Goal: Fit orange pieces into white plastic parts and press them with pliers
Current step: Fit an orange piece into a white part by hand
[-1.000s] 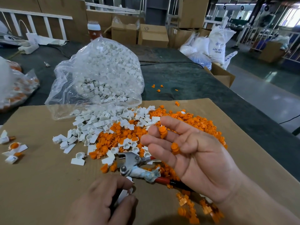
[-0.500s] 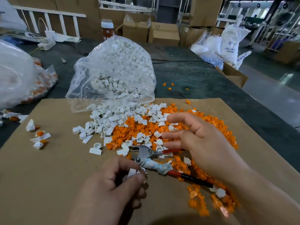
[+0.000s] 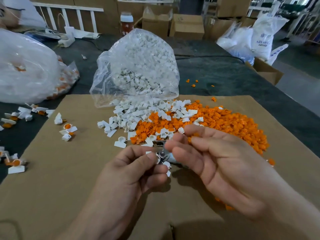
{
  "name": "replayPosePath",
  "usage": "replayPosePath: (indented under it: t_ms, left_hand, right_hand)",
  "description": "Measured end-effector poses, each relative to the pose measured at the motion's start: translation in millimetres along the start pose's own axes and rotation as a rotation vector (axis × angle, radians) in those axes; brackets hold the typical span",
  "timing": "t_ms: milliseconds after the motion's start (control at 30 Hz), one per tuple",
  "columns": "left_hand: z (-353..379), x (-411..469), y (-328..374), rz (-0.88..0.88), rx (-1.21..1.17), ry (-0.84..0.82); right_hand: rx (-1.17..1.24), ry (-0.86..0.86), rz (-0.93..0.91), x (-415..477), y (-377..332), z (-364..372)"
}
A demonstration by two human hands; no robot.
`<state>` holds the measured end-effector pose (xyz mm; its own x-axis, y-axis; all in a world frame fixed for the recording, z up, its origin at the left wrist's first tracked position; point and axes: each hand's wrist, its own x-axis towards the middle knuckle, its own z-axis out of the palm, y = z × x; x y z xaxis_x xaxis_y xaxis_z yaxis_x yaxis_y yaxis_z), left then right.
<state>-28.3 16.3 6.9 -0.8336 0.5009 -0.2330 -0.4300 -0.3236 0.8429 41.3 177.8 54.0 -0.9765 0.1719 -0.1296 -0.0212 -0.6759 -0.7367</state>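
Fitting step judged in hand, pressing not yet begun. Left hand (image 3: 131, 172) at 6 o'clock, thumb and forefinger clamped on one white part (image 3: 158, 158). Right hand (image 3: 216, 163) at 4 o'clock, fingers stretched toward that part, tips just beside it; whether pinching an orange piece or bare, cannot tell. Next move, by judgement: seating an orange piece squarely in the part's cup, then freeing the right hand for the pliers (image 3: 161, 154), lying on the cardboard (image 3: 52, 170) at centre, mostly hidden under both hands. Count: one pair of pliers; two clear bags, one of white parts (image 3: 138, 66) at 12 o'clock, one (image 3: 26, 66) at 10 o'clock; loose white parts (image 3: 138, 115) in the dozens at 12 o'clock; orange pieces (image 3: 216, 122) beyond counting at 2 o'clock; finished pieces (image 3: 66, 129), about four on the cardboard at 9 o'clock, more past its edge.
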Motion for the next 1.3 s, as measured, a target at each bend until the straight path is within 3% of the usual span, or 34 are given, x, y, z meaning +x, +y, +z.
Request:
replayPosePath:
  t_ms: [200,433,733,1100,1300]
  left_hand:
    - [0.5,-1.4,1.1,-0.039,-0.029,0.040]
    - [4.3,-6.3,2.7,-0.028,-0.008,0.019]
    - [7.4,-9.1,-7.0,0.115,0.210,0.128]
    - [8.5,-16.8,-4.7,0.201,0.470,0.125]
    - [7.6,-19.2,-5.5,0.230,0.509,0.102]
  right_hand:
    - [-0.399,-0.031,-0.026,-2.1,17.4,-13.6]
    - [-0.885,-0.016,-0.198,-7.6,30.9,-23.8]
    - [-1.016,-0.004,-0.313,-10.1,36.9,-21.9]
    - [-1.417,-0.034,-0.571,-12.0,32.7,-18.2]
    - [-1.430,-0.018,-0.595,-11.2,35.0,-17.8]
